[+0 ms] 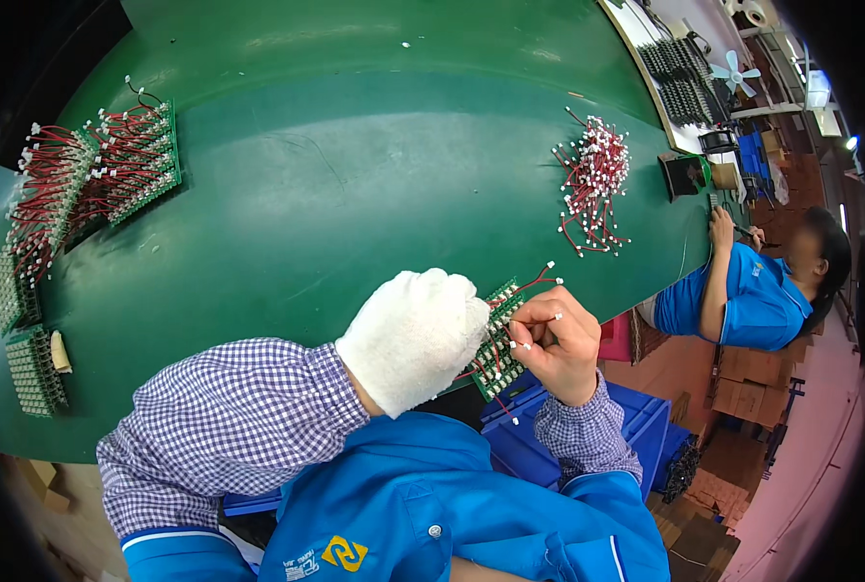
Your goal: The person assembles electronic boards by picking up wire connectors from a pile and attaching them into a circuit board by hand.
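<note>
My left hand (pixel 418 335), in a white knit glove, is closed on the left side of a green circuit board panel (pixel 495 373) and hides much of it. Rows of small pale connectors cover the panel, and a few short red wire leads (pixel 539 278) with white plugs stick out from it. Bare and curled over the panel's right side, my right hand (pixel 560 344) pinches a red wire lead with thumb and forefinger. White plugs (pixel 522 346) show at its fingertips. The panel is tilted at the table's near edge.
A heap of loose red leads (pixel 595 184) lies to the right on the green table (pixel 355 184). At far left are wired panels (pixel 141 160) and stacked panels (pixel 32 373). Blue bins (pixel 636 427) stand below the edge. A co-worker (pixel 762 291) sits at right.
</note>
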Tool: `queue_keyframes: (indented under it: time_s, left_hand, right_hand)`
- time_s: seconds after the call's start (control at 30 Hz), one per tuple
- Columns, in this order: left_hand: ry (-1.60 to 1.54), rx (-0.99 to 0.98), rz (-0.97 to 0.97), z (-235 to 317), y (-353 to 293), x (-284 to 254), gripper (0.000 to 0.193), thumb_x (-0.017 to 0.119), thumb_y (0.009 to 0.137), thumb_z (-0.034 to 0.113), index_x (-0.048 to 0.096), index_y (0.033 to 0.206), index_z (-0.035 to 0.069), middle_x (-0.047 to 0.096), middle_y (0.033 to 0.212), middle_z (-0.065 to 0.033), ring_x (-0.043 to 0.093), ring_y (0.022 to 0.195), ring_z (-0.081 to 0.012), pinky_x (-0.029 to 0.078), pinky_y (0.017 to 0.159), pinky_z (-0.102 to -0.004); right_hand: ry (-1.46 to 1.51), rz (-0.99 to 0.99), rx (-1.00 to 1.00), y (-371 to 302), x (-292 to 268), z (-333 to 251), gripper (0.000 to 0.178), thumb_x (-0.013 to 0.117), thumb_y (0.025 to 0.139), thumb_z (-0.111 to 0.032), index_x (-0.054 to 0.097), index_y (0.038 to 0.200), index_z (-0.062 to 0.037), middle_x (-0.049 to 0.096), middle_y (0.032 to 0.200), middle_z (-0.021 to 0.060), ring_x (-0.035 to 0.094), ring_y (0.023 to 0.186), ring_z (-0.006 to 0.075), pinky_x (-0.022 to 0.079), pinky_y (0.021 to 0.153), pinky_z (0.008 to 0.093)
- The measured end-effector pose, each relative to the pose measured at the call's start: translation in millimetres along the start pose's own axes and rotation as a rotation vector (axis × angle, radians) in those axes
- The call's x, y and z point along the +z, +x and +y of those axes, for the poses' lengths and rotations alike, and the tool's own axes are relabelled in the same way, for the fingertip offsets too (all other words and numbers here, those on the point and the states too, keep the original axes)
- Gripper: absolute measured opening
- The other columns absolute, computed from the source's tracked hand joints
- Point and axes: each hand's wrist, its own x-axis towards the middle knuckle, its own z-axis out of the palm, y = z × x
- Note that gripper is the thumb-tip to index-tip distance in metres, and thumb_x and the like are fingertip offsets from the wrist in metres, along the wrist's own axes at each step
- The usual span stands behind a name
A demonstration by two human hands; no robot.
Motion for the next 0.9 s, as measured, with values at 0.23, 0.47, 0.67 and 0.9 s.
queue_keyframes:
  time_s: [0.23, 0.47, 0.67, 0.9]
  left_hand:
    - [0.019, 0.011, 0.007, 0.4, 0.3, 0.4, 0.008, 0.065, 0.075, 0.015, 0.063, 0.077, 0.007, 0.061, 0.08, -0.0097, 0.059, 0.067, -0.0251, 0.049, 0.061, -0.0356]
    - [0.035, 0.038, 0.069, 0.8, -0.4, 2.4, 0.008, 0.064, 0.076, 0.015, 0.061, 0.077, 0.008, 0.06, 0.08, -0.0093, 0.059, 0.067, -0.0256, 0.049, 0.061, -0.0358]
    - [0.036, 0.032, 0.03, 2.0, 1.9, -1.4, 0.007, 0.063, 0.075, 0.014, 0.06, 0.075, 0.008, 0.059, 0.078, -0.0091, 0.058, 0.066, -0.0268, 0.048, 0.06, -0.0367]
    - [0.011, 0.027, 0.025, 0.9, 1.6, -4.3, 0.006, 0.063, 0.072, 0.01, 0.06, 0.076, 0.008, 0.06, 0.078, -0.0087, 0.058, 0.066, -0.0281, 0.047, 0.059, -0.0377]
  right_hand:
    - [-0.053, -0.103, 0.001, 4.8, -6.2, -3.5, 0.021, 0.067, 0.059, 0.012, 0.062, 0.075, -0.0024, 0.057, 0.075, 0.0025, 0.041, 0.052, 0.01, 0.034, 0.046, 0.022]
    - [-0.242, -0.247, -0.105, 16.5, -15.3, -15.9, 0.024, 0.067, 0.058, 0.008, 0.059, 0.078, -0.0037, 0.054, 0.075, 0.0038, 0.043, 0.055, 0.0132, 0.035, 0.047, 0.0226]
    - [-0.504, -0.298, -0.137, 17.9, -13.6, -17.9, 0.021, 0.067, 0.067, -0.001, 0.056, 0.084, -0.0077, 0.054, 0.079, 0.0026, 0.055, 0.06, 0.0173, 0.043, 0.049, 0.0306]
    - [-0.77, -0.337, -0.281, 20.6, -4.9, -31.4, 0.018, 0.067, 0.071, -0.005, 0.056, 0.086, -0.0076, 0.054, 0.08, 0.0049, 0.057, 0.062, 0.018, 0.044, 0.05, 0.0306]
